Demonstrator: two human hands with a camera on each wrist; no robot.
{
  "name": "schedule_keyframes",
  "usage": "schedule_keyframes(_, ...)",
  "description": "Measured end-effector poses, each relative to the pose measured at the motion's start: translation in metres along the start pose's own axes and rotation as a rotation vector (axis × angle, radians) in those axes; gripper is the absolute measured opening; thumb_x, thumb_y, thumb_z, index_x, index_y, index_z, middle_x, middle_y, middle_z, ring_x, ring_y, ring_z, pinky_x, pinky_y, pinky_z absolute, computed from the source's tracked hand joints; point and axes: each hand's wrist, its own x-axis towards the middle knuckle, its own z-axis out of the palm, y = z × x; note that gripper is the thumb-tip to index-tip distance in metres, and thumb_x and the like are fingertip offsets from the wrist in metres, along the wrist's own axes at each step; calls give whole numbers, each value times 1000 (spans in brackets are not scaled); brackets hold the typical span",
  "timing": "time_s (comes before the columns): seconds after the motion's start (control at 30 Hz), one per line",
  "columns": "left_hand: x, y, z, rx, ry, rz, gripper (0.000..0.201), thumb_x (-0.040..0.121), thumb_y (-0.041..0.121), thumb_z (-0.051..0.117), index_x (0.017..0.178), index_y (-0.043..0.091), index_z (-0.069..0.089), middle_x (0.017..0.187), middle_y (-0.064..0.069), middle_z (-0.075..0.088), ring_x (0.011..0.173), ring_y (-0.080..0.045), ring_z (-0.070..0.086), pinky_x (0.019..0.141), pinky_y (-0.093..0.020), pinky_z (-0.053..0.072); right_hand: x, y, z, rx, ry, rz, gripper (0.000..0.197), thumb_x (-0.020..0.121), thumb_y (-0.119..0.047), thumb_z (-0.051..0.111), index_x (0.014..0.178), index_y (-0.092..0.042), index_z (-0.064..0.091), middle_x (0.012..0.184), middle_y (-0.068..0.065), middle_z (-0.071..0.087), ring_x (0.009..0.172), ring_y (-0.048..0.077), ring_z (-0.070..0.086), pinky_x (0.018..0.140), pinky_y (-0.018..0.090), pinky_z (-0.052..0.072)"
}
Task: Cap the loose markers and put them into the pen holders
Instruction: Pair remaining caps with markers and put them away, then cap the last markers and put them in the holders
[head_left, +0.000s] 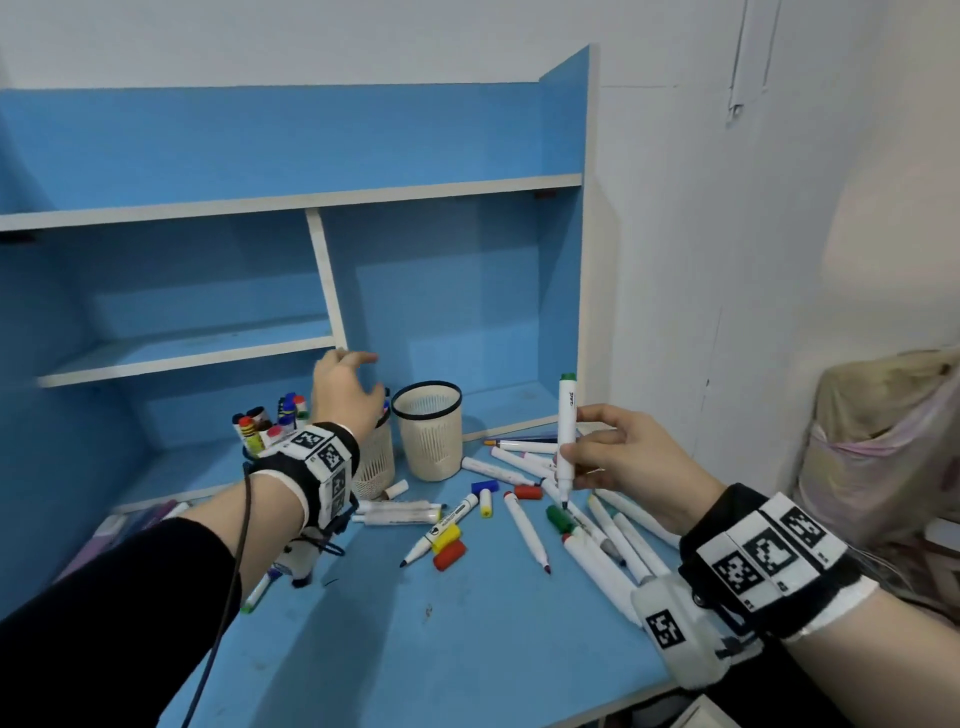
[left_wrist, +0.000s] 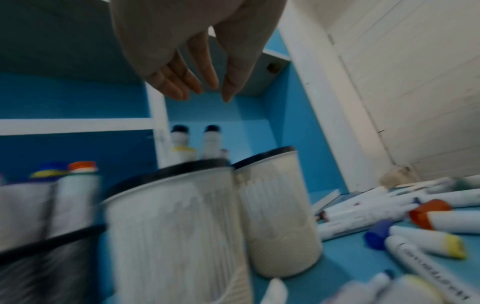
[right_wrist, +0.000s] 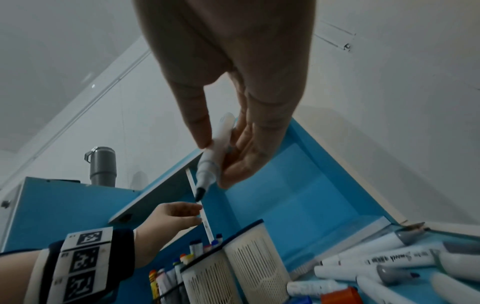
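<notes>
My right hand (head_left: 574, 449) pinches a white marker (head_left: 566, 431) upright, green end up and bare dark tip (right_wrist: 200, 193) down, just above a loose green cap (head_left: 558, 518). Its thumb and fingers close on the barrel (right_wrist: 217, 152). My left hand (head_left: 358, 366) hovers over the middle cream pen holder (head_left: 375, 467), fingers (left_wrist: 182, 82) straight and holding nothing. That holder (left_wrist: 176, 226) has a few capped markers (left_wrist: 180, 142) in it. Beside it stands an empty cream holder (head_left: 428, 431). A black mesh holder (head_left: 260, 431) at the left is full of markers. Several uncapped markers (head_left: 524, 530) lie on the blue desk (head_left: 415, 649).
Loose red (head_left: 449, 556), yellow (head_left: 445, 538) and blue (head_left: 484, 487) caps lie among the markers. Blue shelving (head_left: 322, 270) rises behind the holders. A stuffed bag (head_left: 883, 441) sits past the desk's right edge. A grey tumbler (right_wrist: 102, 166) stands on top of the shelf unit.
</notes>
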Motion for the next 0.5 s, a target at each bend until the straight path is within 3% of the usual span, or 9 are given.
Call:
schedule_keyframes(0.1,-16,35,18,-44,-176,126,31,82,4,62,112,9,65,116,-10,58,111,-23,53,100,-31,39,0,-5,-5,-32,64,-60,27,85,1,62,110,-6,57,85,24,70,62,21,63,65,30,57)
schedule_keyframes(0.2,-36,63,42,-6,-514,173,24,82,11,65,106,11,67,109,-7,64,99,-17,58,82,-22,42,-2,-10,-9,2,113,-100,20,88,-3,60,107,-9,57,89,26,69,63,21,62,65,29,56)
schedule_keyframes(0.3,-59,84,69,136,-805,213,25,81,23,69,105,13,68,106,-4,67,100,-18,61,76,-19,41,-5,-10,-12,14,142,-124,20,89,-4,59,108,-9,56,86,22,70,65,23,61,67,30,55)
schedule_keyframes(0.43,-85,101,94,199,-959,276,24,83,12,64,106,11,71,108,-6,69,101,-18,62,70,-13,39,-12,-5,-16,14,171,-124,18,88,-2,59,105,-10,56,86,24,69,59,20,59,63,25,55)
schedule_keyframes(0.5,-93,103,101,278,-1025,336,28,84,7,58,109,13,71,111,-7,68,103,-22,61,77,-19,45,-15,-3,-20,23,179,-117,18,89,-1,59,104,-10,57,84,22,69,57,19,60,64,26,56)
